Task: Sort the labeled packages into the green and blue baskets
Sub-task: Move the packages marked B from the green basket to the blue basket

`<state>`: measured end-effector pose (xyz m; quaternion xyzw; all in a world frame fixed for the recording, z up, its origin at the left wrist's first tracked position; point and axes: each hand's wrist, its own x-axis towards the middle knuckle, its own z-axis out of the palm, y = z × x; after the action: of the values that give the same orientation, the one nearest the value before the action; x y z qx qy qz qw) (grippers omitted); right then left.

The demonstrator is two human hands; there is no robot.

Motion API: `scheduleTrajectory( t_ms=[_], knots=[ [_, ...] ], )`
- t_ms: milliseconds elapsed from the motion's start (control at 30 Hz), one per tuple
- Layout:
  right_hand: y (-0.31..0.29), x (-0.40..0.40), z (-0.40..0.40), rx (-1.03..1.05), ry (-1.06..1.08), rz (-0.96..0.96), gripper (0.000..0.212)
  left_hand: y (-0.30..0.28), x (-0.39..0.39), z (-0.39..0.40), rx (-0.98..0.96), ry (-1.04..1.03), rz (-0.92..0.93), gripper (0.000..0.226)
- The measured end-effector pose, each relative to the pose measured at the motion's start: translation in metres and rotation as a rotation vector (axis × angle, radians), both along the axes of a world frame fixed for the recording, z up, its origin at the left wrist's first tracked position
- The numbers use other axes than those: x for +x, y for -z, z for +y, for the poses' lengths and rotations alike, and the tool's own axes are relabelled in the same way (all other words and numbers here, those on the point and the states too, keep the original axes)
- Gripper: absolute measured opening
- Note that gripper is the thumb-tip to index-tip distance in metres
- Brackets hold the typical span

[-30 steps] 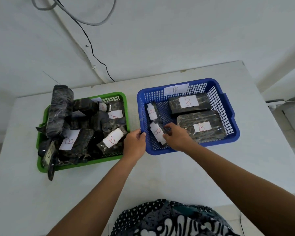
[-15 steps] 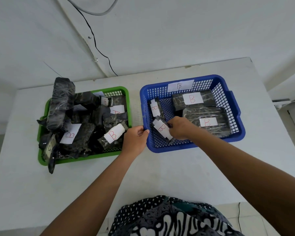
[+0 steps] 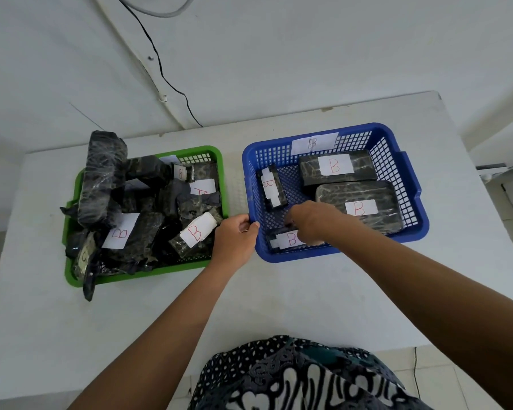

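A blue basket (image 3: 412, 232) on the right carries a B tag on its far wall and holds several dark wrapped packages with white B labels. My right hand (image 3: 311, 221) reaches inside it, fingers curled on a small B package (image 3: 285, 240) lying flat by the near wall. My left hand (image 3: 234, 238) grips the blue basket's left rim. A green basket (image 3: 148, 272) on the left is heaped with dark packages, labelled A (image 3: 201, 190) and B (image 3: 120, 232).
Both baskets stand on a white table (image 3: 279, 306) against a white wall. A black cable (image 3: 166, 78) runs down the wall behind. The table's right edge drops to a tiled floor. My patterned clothing shows at the bottom.
My right hand has lowered the small B package from upright to flat at the blue basket's near wall. My left hand stays on the rim.
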<state>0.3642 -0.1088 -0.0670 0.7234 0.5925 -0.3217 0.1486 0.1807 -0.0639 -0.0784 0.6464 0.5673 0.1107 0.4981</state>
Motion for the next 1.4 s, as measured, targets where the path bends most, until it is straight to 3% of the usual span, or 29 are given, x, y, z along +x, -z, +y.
scheduleTrajectory(
  t_ms=[267,433,567,700,867,967,1067,1267,1400],
  knots=[
    [0.019,-0.001,-0.013,0.218,-0.081,-0.024,0.038,0.002,-0.003,0.001,-0.022,0.006,-0.019,0.016],
    [0.019,0.003,-0.016,0.094,-0.140,-0.079,0.034,-0.001,-0.002,0.000,-0.044,-0.012,-0.014,0.016],
    [0.014,0.000,-0.015,0.163,-0.037,0.087,0.044,-0.014,-0.003,-0.003,-0.045,0.005,0.003,0.017],
    [-0.001,-0.010,-0.008,0.399,0.112,0.209,0.041,-0.040,-0.016,-0.002,-0.029,0.047,0.052,0.036],
    [-0.026,-0.039,0.006,0.579,0.118,0.354,0.038,-0.076,-0.065,0.007,0.203,0.008,0.044,0.030],
    [-0.034,-0.063,0.017,0.610,0.037,0.378,0.041,-0.084,-0.094,0.012,0.427,-0.051,0.130,0.029],
    [-0.036,-0.085,0.027,0.608,-0.007,0.403,0.043,-0.079,-0.113,0.013,0.568,0.040,0.288,0.036],
    [-0.025,-0.108,0.037,0.584,-0.072,0.393,0.046,-0.060,-0.125,0.008,0.607,0.173,0.431,0.046],
    [-0.017,-0.110,0.036,0.623,-0.079,0.383,0.043,-0.055,-0.125,0.006,0.551,0.158,0.380,0.043]
  ],
)
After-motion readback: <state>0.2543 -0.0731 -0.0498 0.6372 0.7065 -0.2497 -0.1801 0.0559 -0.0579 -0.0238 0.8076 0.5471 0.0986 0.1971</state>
